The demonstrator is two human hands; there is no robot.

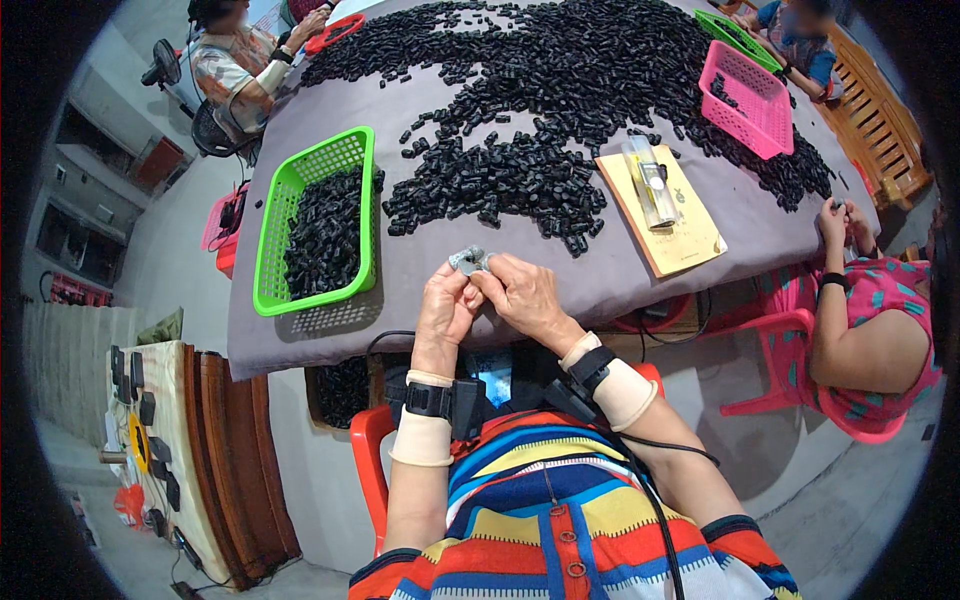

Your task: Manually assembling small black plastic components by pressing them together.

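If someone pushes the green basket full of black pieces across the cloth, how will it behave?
The green basket would probably slide rather than tip, since it is low and wide. Its load of small black pieces likely makes it heavier, so it may drag the grey cloth. Its mesh walls look thin and may flex.

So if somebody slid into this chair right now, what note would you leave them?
Left hand and right hand: together at the table's near edge, both pinching one small grey part.
Supply: big heap of black pieces across the grey-covered table.
Done: green basket at the left is partly filled with black pieces.
Left: most of the heap lies loose.
Also: a yellow pad right of the hands.
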